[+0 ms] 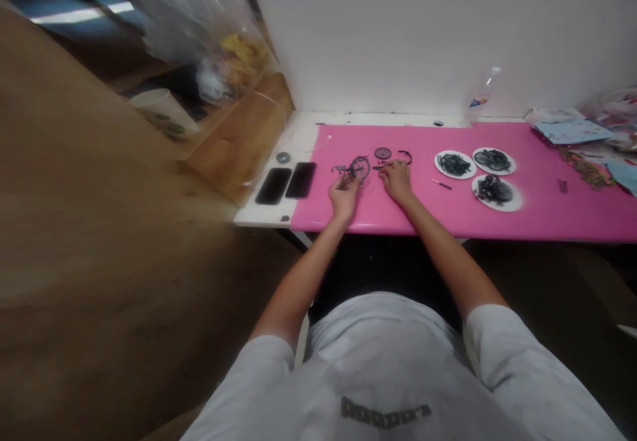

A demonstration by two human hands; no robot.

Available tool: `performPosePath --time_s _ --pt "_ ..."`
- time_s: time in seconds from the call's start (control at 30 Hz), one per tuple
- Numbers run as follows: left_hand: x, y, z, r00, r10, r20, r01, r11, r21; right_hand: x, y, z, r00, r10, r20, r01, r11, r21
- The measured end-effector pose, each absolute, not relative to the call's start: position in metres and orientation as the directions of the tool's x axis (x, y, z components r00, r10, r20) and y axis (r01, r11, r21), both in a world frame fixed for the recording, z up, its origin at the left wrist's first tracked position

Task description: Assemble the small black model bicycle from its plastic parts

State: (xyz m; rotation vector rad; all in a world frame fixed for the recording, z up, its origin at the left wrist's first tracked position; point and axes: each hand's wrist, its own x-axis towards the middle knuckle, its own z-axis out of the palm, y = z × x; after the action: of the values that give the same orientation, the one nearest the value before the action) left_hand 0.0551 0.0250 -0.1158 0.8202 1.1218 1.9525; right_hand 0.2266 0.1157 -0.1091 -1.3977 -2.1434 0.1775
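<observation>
My left hand [344, 197] is closed on a small dark bicycle model [359, 168], with its spoked wheel rising above the fingertips. To the right, my right hand [397, 179] has its fingers together over small dark parts [381, 162] on the pink mat [423, 212]; what its fingertips grip is too small to make out. Just beyond the hands lie a loose round wheel [383, 153] and a curved black piece [409, 157]. A small screwdriver [442, 184] rests right of my right hand.
Three white plates [517, 200] hold black parts on the right. Two dark phones [300, 180] lie at the left beside a round metal object [283, 157]. A clear bottle [482, 95] stands near the wall. Papers [572, 130] and bags are at the far right.
</observation>
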Motion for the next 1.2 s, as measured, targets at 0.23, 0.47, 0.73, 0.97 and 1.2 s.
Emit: performPosePath --time_s 0.23,0.47,0.73,0.97,1.2 --pt "0.055 0.025 -0.116 -0.529 0.832 0.169 -0.275 -0.356 0.893 0.223 0.119 -0.109 -0.273 0.899 0.342 0.833 0.399 -0.384" --pt "0.057 0.023 -0.112 -0.52 0.839 0.159 -0.269 -0.338 0.902 0.226 0.123 -0.116 -0.203 0.866 0.456 0.799 0.416 -0.434" --pt "0.057 0.021 -0.11 -0.516 0.837 0.182 -0.227 -0.339 0.913 0.242 0.128 -0.114 -0.02 0.86 0.51 0.627 0.408 -0.663" --pt "0.065 0.011 -0.1 -0.458 0.855 0.244 -0.178 -0.357 0.917 0.238 0.126 -0.11 -0.132 0.867 0.481 0.623 0.45 -0.64" --pt "0.069 0.007 -0.093 -0.413 0.888 0.204 -0.258 -0.329 0.909 0.242 0.114 -0.088 -0.127 0.848 0.515 0.502 0.503 -0.704"
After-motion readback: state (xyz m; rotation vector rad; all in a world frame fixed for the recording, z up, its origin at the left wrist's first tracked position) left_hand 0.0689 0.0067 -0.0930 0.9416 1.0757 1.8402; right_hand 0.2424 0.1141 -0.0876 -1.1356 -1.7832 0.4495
